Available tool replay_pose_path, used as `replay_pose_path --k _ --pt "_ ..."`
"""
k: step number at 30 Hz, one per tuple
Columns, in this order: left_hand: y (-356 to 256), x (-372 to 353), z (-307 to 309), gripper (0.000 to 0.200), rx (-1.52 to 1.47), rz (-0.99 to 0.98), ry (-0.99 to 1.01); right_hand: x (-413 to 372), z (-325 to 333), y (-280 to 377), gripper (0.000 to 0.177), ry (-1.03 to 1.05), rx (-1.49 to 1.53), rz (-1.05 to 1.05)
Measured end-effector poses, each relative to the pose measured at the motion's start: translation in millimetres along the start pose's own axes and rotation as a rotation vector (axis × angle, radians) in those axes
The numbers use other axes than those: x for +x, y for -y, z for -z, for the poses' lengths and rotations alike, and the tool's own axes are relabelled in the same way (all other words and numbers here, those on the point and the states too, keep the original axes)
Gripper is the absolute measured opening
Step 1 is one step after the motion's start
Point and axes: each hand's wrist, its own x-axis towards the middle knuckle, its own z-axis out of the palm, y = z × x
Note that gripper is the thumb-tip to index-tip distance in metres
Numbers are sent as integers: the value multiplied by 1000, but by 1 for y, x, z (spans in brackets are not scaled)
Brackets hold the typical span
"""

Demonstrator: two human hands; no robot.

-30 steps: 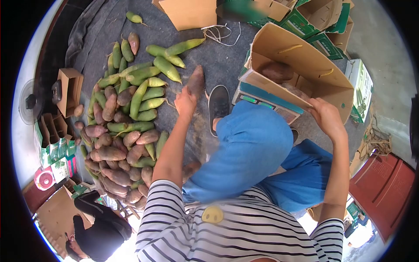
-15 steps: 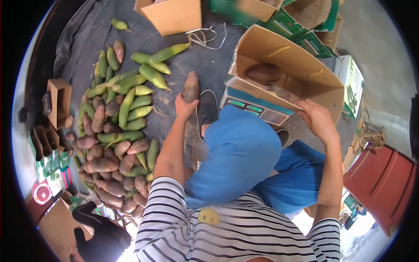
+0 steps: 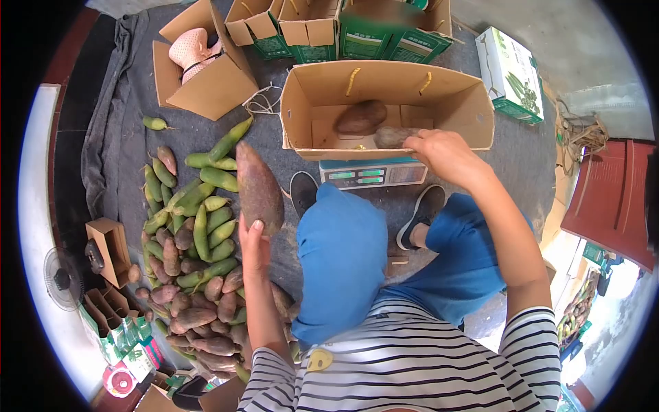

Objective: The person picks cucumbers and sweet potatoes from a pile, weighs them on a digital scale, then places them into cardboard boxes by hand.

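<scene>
Head view: rough-skinned, tapered purplish root (image 3: 259, 189) in left hand (image 3: 254, 245).

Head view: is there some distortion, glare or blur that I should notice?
Head view: fisheye curving, black corners; head view: glare whitens the lower right; head view: a blurred patch over the green cartons, but the large root in the left hand looks fairly clear.

L hand (image 3: 255, 242) gripping, R hand (image 3: 443, 154) curled, palm dn
</scene>
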Motion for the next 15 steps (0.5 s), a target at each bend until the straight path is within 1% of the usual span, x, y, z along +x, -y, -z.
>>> replay_pose_path --k 1,3,5,7,10,11,13,15 --pt "-22 -1 -17 82 109 -123 6 -1 -1 -1 16 -1 -4 7" --pt "-65 2 -54 89 384 -283 13 -2 -4 -3 16 -19 -12 16" --pt "-104 10 -102 88 507 -387 102 -1 -6 -3 16 -26 -12 25" --pt "-111 35 -126 85 645 -450 185 -2 -6 -4 17 -10 -7 31" --pt "-118 70 -171 83 878 -460 339 -3 -5 -2 14 -56 -52 48" --pt "-114 81 -182 84 941 -471 392 -2 -5 -3 14 -65 -59 55" --pt "-93 100 -190 80 1161 -522 442 -2 -8 -7 14 -72 -63 74" --pt "-93 98 -184 80 1183 -718 388 0 -8 -7 14 -77 -22 81"
